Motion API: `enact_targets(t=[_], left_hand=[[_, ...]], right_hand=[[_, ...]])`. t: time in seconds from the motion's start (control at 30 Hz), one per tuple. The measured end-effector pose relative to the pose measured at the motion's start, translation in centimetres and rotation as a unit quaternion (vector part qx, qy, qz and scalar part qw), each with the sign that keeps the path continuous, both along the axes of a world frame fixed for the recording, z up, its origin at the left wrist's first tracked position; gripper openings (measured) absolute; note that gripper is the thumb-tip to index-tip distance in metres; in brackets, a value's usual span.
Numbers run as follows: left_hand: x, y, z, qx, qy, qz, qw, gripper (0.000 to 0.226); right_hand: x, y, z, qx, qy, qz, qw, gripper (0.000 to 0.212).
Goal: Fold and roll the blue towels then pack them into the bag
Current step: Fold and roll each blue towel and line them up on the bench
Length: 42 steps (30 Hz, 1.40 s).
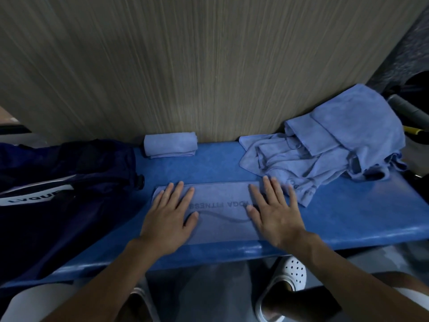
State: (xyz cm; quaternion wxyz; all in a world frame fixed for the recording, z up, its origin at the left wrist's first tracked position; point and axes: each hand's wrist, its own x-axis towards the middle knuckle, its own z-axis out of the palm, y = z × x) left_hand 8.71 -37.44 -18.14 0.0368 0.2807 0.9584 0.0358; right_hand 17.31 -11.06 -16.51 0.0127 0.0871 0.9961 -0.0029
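Observation:
A folded blue towel with dark lettering lies flat in the middle of the blue bench. My left hand presses flat on its left half, fingers straight and spread. My right hand presses flat on its right end in the same way. A rolled blue towel sits at the back against the wooden wall. A heap of loose blue towels lies at the right end of the bench. The dark navy bag with a white logo patch rests at the left.
A wood-grain wall panel rises right behind the bench. Grey and yellow handles stick out at the far right. Below the bench's front edge are my feet in white perforated clogs on a grey floor.

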Motion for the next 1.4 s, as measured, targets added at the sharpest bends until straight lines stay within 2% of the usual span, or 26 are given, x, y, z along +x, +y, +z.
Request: enact_targets(t=[0.07,0.13,0.2,0.3,0.37,0.4,0.5,0.57,0.73,0.8,0.87,0.93,1.03,1.13,1.23,1.3,1.4], left_hand=[[0.5,-0.1,0.4,-0.017,0.001,0.012,1.0,0.079],[1.0,-0.4,1.0,-0.056,0.009,0.024,0.998,0.077],[1.9,-0.6,2.0,-0.098,0.047,0.024,0.994,0.068],[2.8,-0.3,4.5,-0.132,0.068,0.019,0.989,0.037],[2.6,-0.2,4.8,-0.106,0.078,0.002,0.991,0.023],[2.4,-0.2,4.8,-0.073,0.074,-0.019,0.994,0.022],[2.1,0.2,4.0,0.009,0.073,-0.133,0.988,0.035],[2.4,0.7,4.2,0.002,0.08,-0.163,0.983,0.04],[2.8,1.2,5.1,-0.027,0.027,-0.119,0.992,0.045],[2.2,1.3,5.7,-0.003,-0.022,-0.101,0.995,0.045],[1.1,1.4,6.0,0.05,-0.071,-0.08,0.993,0.028],[-0.3,1.3,5.4,0.121,-0.075,-0.035,0.989,0.014],[-2.3,1.4,3.9,0.171,-0.048,0.036,0.984,0.03],[-3.6,2.1,2.8,0.196,-0.071,0.1,0.973,0.048],[-4.9,2.7,2.3,0.219,-0.084,0.134,0.963,0.049],[-6.0,3.0,2.1,0.248,-0.101,0.147,0.952,0.042],[-7.3,3.1,2.0,0.253,-0.124,0.167,0.945,0.038]], right_hand=[[1.1,-1.2,0.4,0.029,0.056,-0.003,0.998,0.054],[2.1,-2.5,0.5,0.018,0.074,-0.024,0.997,0.045],[2.2,-3.2,0.3,-0.011,0.06,-0.028,0.998,0.046],[1.2,-3.1,0.0,-0.021,0.055,0.044,0.997,0.051],[0.5,-3.0,0.3,-0.018,0.071,0.056,0.996,0.049],[0.3,-3.0,0.6,-0.013,0.078,0.035,0.996,0.047],[0.7,-3.3,0.8,-0.025,0.079,-0.003,0.997,0.046],[0.8,-3.2,0.3,-0.042,0.076,0.02,0.996,0.049],[-2.0,-2.5,0.3,-0.128,0.019,0.094,0.987,0.073],[-3.2,-2.2,0.0,-0.148,-0.005,0.122,0.981,0.065],[-4.4,-1.9,-0.2,-0.172,-0.014,0.135,0.976,0.051],[-5.1,-1.9,-0.1,-0.196,-0.019,0.142,0.97,0.05],[-5.7,-1.8,0.0,-0.229,-0.016,0.147,0.962,0.051],[-6.4,-1.9,0.1,-0.261,0.044,0.117,0.957,0.049],[-8.2,-2.2,0.5,-0.278,0.107,0.03,0.954,0.054],[-9.7,-1.9,0.6,-0.314,0.086,-0.021,0.945,0.068],[-11.0,-1.4,0.6,-0.336,0.035,-0.047,0.94,0.086]])
